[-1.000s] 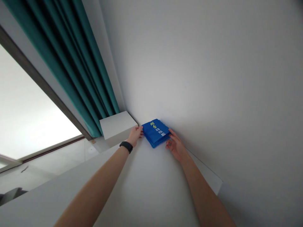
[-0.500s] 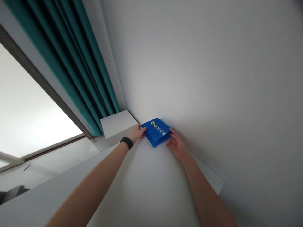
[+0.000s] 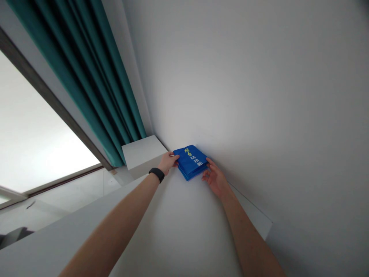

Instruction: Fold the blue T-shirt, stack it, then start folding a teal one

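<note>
A folded blue bag [image 3: 191,163] with yellow and white printed characters lies flat in several layers on a white surface, close to the wall. At its left corner, my left hand [image 3: 167,162] is closed, the thumb on top and the fingers at the edge. My right hand [image 3: 215,176] grips the right corner with one digit on the upper face, while its other fingers curl beside the near edge. A black wristband [image 3: 157,174] is on my left wrist. The underside of the bag is hidden.
The white tabletop [image 3: 173,231] stretches towards me. A white box-like panel [image 3: 144,151] stands beyond my left hand, below a teal curtain [image 3: 95,77]. A pale wall [image 3: 245,84] rises behind the bag. At left are a bright window [image 3: 37,127] and the floor [image 3: 75,192].
My left hand and forearm have shifted very slightly to the right. The bag and my right hand stay nearly in place.
</note>
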{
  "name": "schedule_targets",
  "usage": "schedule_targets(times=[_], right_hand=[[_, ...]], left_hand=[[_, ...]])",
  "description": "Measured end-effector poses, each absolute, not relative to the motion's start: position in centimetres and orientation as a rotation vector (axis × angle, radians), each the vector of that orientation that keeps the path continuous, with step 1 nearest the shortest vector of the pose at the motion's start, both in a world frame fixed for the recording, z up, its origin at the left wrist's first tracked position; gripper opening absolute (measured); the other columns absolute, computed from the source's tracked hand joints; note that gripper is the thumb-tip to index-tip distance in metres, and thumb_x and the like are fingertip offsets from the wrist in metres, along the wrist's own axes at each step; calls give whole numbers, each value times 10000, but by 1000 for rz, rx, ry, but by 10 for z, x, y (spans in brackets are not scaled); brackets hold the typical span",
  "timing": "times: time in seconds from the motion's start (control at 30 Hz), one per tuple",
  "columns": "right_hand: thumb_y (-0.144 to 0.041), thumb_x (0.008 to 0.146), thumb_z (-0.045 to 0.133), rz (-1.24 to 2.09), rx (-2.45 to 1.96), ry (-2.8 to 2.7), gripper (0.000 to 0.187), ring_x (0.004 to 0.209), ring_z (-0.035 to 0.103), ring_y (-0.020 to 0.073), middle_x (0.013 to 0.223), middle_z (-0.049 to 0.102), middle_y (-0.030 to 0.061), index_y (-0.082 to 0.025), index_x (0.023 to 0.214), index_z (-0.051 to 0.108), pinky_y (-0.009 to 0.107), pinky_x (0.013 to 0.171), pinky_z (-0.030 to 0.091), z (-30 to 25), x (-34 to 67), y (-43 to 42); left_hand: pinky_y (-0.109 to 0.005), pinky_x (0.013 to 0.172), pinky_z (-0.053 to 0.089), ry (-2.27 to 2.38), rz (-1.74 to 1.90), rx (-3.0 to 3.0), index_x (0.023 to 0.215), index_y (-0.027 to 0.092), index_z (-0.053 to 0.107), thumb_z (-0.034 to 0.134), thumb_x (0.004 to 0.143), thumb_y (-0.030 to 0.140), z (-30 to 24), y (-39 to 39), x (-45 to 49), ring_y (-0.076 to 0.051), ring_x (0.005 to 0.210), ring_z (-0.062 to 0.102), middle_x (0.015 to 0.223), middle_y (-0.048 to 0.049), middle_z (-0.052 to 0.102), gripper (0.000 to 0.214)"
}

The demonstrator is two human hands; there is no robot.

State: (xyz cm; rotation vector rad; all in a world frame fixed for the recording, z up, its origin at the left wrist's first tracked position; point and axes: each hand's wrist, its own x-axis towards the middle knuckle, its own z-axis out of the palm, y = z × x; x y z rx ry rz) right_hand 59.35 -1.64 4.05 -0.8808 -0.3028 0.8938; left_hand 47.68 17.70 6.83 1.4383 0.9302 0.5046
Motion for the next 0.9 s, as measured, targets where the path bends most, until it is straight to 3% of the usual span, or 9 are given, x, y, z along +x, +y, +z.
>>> schedule_targets(times=[0.27,0.37,0.47,0.57,0.7,0.9], right_hand=[[-293,737,655,851,-922,-290,365,587,581,113,896,626,-22,-290,1101,654,266,479,507,38,597,-18],[-269,710,638,721,-1097,-306,388,548,558,95,933,630,-14,-279,1097,658,259,456,495,31,599,-19],[-275,701,582,576,-1304,-335,459,486,511,75,911,623,-13,-259,1157,637,242,415,466,22,599,-18],[-288,709,527,494,-1392,-380,517,474,499,71,899,602,-13,-244,1219,594,233,400,459,15,598,-16],[-288,714,505,411,-1378,-419,511,517,525,80,959,583,6,-238,1219,562,233,406,468,10,594,-12],[-245,732,460,280,-1421,-387,468,543,493,74,985,576,23,-235,1186,574,204,419,436,7,583,-12]], left_hand=[[-264,593,553,933,536,1464,873,155,522,676,835,224,61,174,485,-105,576,590,727,-16,608,173],[-301,628,558,980,556,1532,975,148,533,693,815,246,58,176,483,-133,616,619,777,-35,623,246],[-388,798,545,1051,649,1626,1172,163,497,687,785,209,60,177,480,-212,890,649,1030,-102,615,434],[-464,1021,417,1037,791,2005,1266,191,499,633,781,181,70,169,482,-292,1220,491,1288,-137,512,503],[-445,1084,356,702,686,2627,1306,197,539,528,881,294,84,144,500,-294,1275,447,1347,-118,531,436],[-515,1155,208,573,396,2870,1402,263,483,409,948,485,75,122,525,-317,1404,314,1520,-83,394,511]])
